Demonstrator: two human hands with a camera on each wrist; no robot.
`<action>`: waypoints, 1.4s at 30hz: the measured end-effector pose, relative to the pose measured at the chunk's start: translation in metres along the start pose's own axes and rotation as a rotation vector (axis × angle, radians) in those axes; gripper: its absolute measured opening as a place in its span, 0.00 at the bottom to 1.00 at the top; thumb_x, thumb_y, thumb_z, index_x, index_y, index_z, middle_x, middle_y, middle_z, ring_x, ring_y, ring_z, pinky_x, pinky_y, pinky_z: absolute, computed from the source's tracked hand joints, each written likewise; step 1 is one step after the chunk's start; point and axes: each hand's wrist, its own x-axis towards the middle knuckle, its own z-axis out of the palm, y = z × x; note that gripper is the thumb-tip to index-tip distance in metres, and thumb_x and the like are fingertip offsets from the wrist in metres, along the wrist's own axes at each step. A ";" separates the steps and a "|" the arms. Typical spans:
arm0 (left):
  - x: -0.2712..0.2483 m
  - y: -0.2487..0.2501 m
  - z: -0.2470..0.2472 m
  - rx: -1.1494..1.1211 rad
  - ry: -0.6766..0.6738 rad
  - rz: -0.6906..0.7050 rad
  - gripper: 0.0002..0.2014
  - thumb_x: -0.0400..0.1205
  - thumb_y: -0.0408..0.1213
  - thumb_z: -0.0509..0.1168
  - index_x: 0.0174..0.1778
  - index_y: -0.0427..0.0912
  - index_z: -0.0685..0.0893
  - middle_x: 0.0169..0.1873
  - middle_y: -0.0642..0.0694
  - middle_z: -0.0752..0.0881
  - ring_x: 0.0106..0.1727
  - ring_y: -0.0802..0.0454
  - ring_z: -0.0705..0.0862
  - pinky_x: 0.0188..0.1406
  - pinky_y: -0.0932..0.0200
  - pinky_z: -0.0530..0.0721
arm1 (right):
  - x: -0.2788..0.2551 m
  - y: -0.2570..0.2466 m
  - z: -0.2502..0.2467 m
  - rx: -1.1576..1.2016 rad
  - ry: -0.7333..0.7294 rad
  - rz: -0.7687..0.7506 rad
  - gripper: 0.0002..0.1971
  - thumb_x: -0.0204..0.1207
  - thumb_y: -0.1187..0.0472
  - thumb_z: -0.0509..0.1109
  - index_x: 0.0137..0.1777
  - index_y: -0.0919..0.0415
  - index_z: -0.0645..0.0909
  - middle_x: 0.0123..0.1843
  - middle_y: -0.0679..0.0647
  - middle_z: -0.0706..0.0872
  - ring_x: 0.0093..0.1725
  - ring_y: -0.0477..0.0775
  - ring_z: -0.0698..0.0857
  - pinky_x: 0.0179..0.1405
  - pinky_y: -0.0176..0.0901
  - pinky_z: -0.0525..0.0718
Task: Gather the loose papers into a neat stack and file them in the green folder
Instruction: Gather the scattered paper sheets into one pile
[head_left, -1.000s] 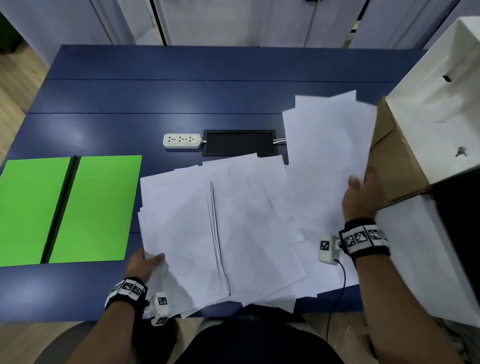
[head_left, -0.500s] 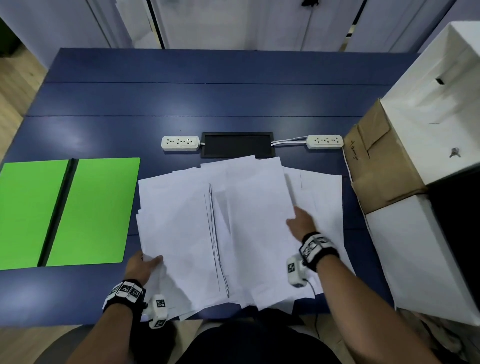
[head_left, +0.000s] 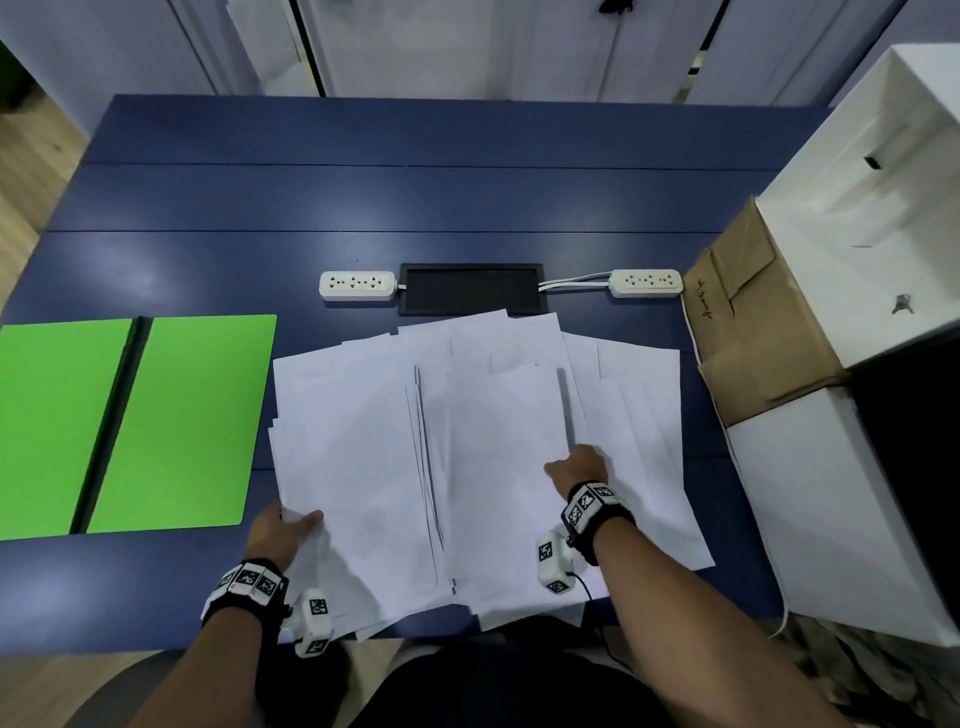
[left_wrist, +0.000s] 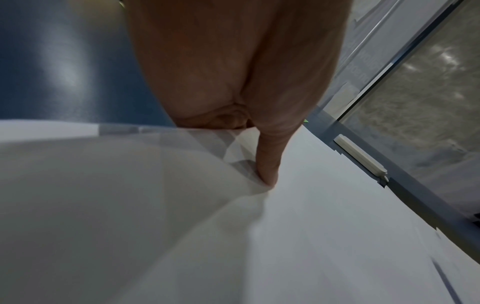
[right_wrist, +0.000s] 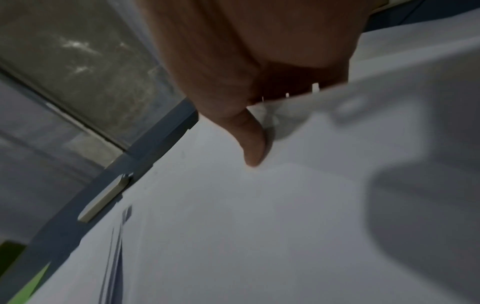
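Note:
Loose white papers (head_left: 363, 467) lie fanned over the middle of the blue table (head_left: 415, 197), near its front edge. The green folder (head_left: 182, 415) lies open and flat to their left. My left hand (head_left: 283, 530) pinches the pile's near left corner; the left wrist view shows the thumb (left_wrist: 270, 160) on top of the papers (left_wrist: 311, 226) and the fingers hidden beneath. My right hand (head_left: 576, 470) holds the right edge of the middle sheets. In the right wrist view its thumb (right_wrist: 253, 144) presses on the papers (right_wrist: 259, 226), with a lifted sheet edge across the fingers.
Two white power strips (head_left: 357, 285) (head_left: 645, 283) flank a black cable hatch (head_left: 471, 289) just behind the papers. An open cardboard box (head_left: 753, 332) and large white boxes (head_left: 831, 519) crowd the table's right end. Bare blue tabletop stretches behind.
My right hand brought a raised bundle of sheets down from the right onto the pile and moved in leftward. The left hand stayed at its corner.

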 end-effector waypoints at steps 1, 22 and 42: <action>-0.001 0.000 0.001 -0.013 -0.001 -0.004 0.16 0.78 0.32 0.76 0.59 0.30 0.83 0.52 0.31 0.89 0.52 0.35 0.88 0.53 0.44 0.85 | 0.004 -0.001 -0.006 0.031 0.060 -0.002 0.18 0.76 0.62 0.73 0.63 0.72 0.83 0.60 0.65 0.89 0.57 0.65 0.89 0.51 0.47 0.87; 0.001 0.002 -0.001 0.022 0.018 -0.021 0.17 0.76 0.33 0.78 0.58 0.30 0.84 0.51 0.31 0.90 0.50 0.35 0.89 0.52 0.40 0.87 | 0.038 0.031 -0.055 0.037 0.233 0.005 0.24 0.75 0.72 0.69 0.71 0.66 0.73 0.61 0.69 0.85 0.59 0.72 0.87 0.53 0.55 0.86; -0.012 0.013 -0.004 0.017 -0.003 0.002 0.18 0.78 0.31 0.76 0.62 0.29 0.83 0.54 0.30 0.89 0.49 0.39 0.86 0.50 0.47 0.82 | 0.009 0.047 -0.128 -0.012 0.263 -0.200 0.15 0.78 0.69 0.66 0.63 0.64 0.83 0.60 0.67 0.89 0.57 0.69 0.87 0.57 0.53 0.84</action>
